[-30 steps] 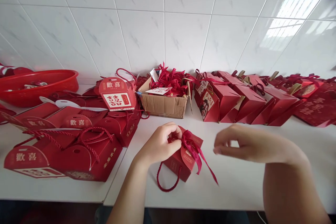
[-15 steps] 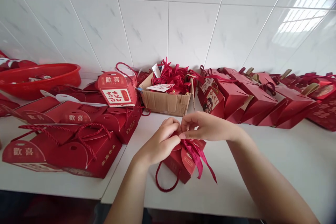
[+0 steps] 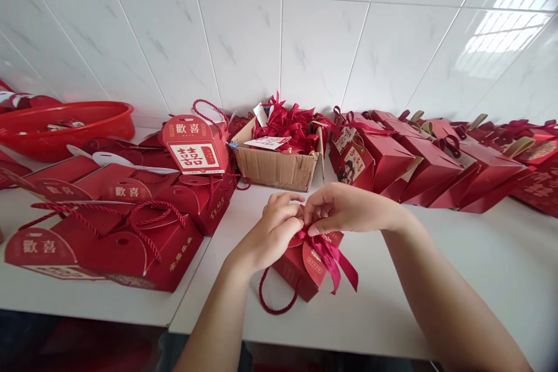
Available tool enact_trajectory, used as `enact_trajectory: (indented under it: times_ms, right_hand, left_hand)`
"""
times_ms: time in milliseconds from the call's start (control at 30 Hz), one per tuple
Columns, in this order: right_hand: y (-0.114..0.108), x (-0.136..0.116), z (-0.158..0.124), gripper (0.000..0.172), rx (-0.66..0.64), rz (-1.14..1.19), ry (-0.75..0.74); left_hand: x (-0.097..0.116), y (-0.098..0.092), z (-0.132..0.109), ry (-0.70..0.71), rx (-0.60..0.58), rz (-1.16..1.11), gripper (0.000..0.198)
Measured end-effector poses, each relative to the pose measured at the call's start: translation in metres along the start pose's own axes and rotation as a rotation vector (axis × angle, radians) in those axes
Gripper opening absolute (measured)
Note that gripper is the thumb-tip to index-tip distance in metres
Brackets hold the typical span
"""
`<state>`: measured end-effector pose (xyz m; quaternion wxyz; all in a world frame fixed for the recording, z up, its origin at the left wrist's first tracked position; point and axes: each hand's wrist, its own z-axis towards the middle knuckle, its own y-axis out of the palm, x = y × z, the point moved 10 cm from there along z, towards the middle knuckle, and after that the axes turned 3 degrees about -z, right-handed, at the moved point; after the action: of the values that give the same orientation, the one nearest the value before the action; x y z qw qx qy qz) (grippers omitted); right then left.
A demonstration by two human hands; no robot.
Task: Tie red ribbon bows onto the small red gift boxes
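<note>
A red gift box [image 3: 300, 270] with a twisted cord handle [image 3: 279, 309] lies on the white table in front of me. On its top, a crimson satin ribbon [image 3: 333, 256] trails two loose tails toward the right. My left hand [image 3: 275, 233] is closed at the box's top, thumb and fingers pinched at the ribbon. Next to it, my right hand [image 3: 344, 209] also pinches the ribbon, its thumb resting over it. The fingertips of both hands nearly meet, and they partly hide where the ribbon crosses the box.
Behind the hands stands a cardboard box [image 3: 274, 171] full of ribbons. Red gift boxes [image 3: 131, 244] with cord handles crowd the left, near a red plastic basin [image 3: 100, 122]. A row of closed red boxes [image 3: 427, 163] lines the tiled wall [image 3: 322, 40] at right.
My right hand has shifted slightly right and its thumb has come lower onto the ribbon. My left hand's fingers have lifted a little. The ribbon tails have swung slightly.
</note>
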<state>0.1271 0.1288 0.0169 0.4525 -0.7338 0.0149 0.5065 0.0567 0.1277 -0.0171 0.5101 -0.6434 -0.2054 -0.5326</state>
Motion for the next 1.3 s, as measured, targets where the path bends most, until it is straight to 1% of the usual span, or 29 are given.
enact_trajectory:
  times_ms: [133, 233, 400, 633, 733, 900, 1067, 1200, 1300]
  right_hand:
    - [0.0, 0.003, 0.0, 0.012, -0.02, -0.007, 0.041]
    - [0.0, 0.006, -0.001, 0.014, -0.054, 0.002, 0.068]
    - [-0.004, 0.013, -0.004, 0.018, -0.066, -0.016, 0.1]
    - [-0.004, 0.007, -0.006, 0.017, -0.083, -0.026, 0.033]
    - [-0.004, 0.005, -0.007, 0.02, -0.09, -0.044, 0.021]
    - [-0.003, 0.002, -0.008, 0.026, -0.117, -0.166, -0.012]
    - [-0.002, 0.0, -0.011, 0.03, -0.144, -0.183, -0.04]
    - [0.0, 0.003, -0.016, 0.03, -0.182, -0.266, -0.031]
    - [-0.001, 0.004, -0.018, 0.031, -0.18, -0.277, -0.038]
  left_hand:
    - [-0.001, -0.003, -0.002, -0.029, -0.01, -0.017, 0.018]
    - [0.003, -0.004, -0.006, -0.01, -0.038, 0.019, 0.01]
    - [0.005, -0.003, -0.007, -0.001, -0.054, 0.021, 0.015]
    - [0.007, -0.001, -0.006, 0.028, -0.048, 0.046, 0.018]
    - [0.005, -0.001, -0.006, 0.022, -0.052, 0.055, 0.02]
    - [0.004, 0.0, -0.006, 0.031, -0.062, 0.066, 0.02]
    - [0.004, 0.001, -0.005, 0.042, -0.079, 0.074, 0.019]
    - [0.003, -0.002, -0.005, 0.033, -0.075, 0.086, 0.023]
    - [0.002, -0.007, -0.007, 0.013, -0.053, 0.092, 0.023]
